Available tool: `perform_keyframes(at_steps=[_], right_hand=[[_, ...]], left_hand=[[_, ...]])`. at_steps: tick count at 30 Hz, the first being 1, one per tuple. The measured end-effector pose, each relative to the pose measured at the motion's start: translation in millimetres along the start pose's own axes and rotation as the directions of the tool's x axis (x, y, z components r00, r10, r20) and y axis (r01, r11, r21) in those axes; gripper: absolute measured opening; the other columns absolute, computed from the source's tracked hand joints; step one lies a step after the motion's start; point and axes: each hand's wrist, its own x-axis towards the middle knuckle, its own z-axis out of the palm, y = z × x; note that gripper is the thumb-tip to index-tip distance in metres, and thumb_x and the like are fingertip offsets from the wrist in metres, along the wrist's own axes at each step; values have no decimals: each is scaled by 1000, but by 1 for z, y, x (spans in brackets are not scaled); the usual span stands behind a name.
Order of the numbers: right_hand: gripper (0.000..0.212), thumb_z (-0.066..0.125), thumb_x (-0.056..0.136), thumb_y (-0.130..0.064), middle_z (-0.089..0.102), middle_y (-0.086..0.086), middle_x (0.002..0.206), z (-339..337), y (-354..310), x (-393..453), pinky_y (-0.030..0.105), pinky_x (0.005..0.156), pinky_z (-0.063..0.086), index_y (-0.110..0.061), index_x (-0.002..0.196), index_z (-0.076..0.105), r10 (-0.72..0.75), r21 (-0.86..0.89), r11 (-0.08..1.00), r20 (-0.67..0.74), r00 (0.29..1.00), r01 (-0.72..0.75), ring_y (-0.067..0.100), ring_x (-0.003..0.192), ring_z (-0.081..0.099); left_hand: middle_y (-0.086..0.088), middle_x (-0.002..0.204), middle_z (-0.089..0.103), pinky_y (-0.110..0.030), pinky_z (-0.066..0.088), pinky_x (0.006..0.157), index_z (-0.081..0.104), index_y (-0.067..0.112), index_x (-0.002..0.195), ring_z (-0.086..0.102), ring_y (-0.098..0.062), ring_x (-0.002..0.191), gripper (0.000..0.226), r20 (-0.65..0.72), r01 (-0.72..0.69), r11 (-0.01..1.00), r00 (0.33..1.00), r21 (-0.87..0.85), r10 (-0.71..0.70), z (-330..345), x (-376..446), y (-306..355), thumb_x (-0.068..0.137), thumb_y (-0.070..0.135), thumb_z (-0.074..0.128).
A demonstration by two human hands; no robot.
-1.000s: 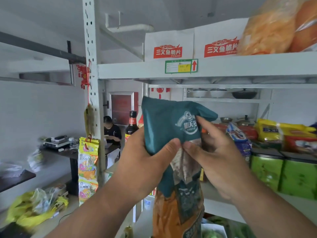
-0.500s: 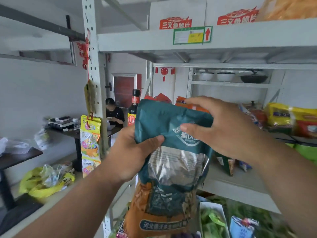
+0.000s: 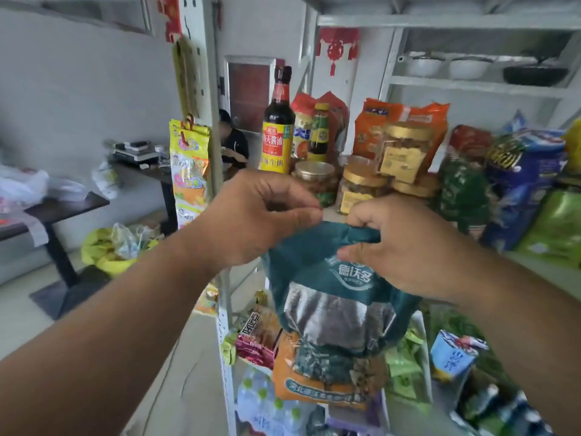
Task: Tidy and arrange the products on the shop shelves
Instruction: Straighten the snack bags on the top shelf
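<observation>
Both of our hands pinch the folded top of one teal and orange bag (image 3: 330, 313): left hand (image 3: 251, 221) at its left corner, right hand (image 3: 405, 247) curled over the fold. It hangs just before the shelf (image 3: 550, 272), below one soy sauce bottle (image 3: 278, 121) and three gold-lidded jars (image 3: 364, 187).

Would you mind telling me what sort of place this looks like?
Probably a small grocery shop or its stockroom: white metal shelving carries a soy sauce bottle, gold-lidded jars and snack packets, with more goods below.
</observation>
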Motion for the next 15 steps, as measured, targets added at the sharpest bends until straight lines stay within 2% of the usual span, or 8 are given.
perform_keyframes(at_steps=[1,3,6,7,9,10,13,15], right_hand=[[31,85,87,-41,64,-4,69,16,3,-2,35,49,43,-24,75,62,-1,-18,1000,27,1000,1,11,61,61],[30,86,85,-42,62,-5,69,49,9,-8,35,51,35,-27,75,62,2,-27,1000,95,995,0,12,63,58],[25,86,86,-40,63,-7,73,104,29,-18,34,55,38,-30,79,64,28,-15,1000,240,970,-26,8,66,58],[23,86,86,-40,63,-8,72,126,39,-23,34,55,39,-30,81,65,39,-4,999,274,961,-39,7,65,57],[20,85,84,-38,62,-9,70,173,62,-37,33,56,38,-29,84,68,75,5,997,342,937,-82,9,65,58],[19,86,83,-38,63,-10,71,198,74,-46,33,58,40,-28,86,69,100,1,994,379,920,-108,13,67,60],[19,84,83,-42,64,-10,73,275,105,-77,35,64,43,-29,88,72,150,-56,989,455,878,-139,19,75,63],[19,79,81,-46,65,-5,74,324,121,-97,37,68,45,-29,85,72,131,-104,990,479,868,-92,26,80,66]], left_hand=[[4,85,81,-21,58,68,83,18,94,74,-8,78,11,109,33,992,993,118,-47,1,-7,-7,85,22,88],[10,78,74,-9,45,61,82,24,95,65,4,69,12,278,47,930,948,366,-157,10,-25,-28,86,28,89],[14,70,60,-11,36,56,78,26,92,56,2,65,3,271,34,827,937,561,-222,35,-60,-80,91,23,79],[12,72,61,-14,36,57,77,25,92,55,-3,66,2,244,71,823,937,564,-249,47,-76,-101,91,24,77],[8,73,63,-30,42,63,74,26,91,55,-12,69,2,200,173,832,927,527,-319,73,-112,-141,92,24,76],[8,71,61,-33,42,62,73,26,91,55,-14,70,3,195,232,832,908,505,-371,88,-131,-160,92,24,75],[3,77,69,-39,53,69,73,26,93,64,-26,77,4,177,429,781,816,454,-551,129,-188,-216,94,29,72],[0,80,72,-43,58,74,71,28,92,69,-29,79,10,174,555,732,737,395,-653,152,-225,-248,91,36,67]])
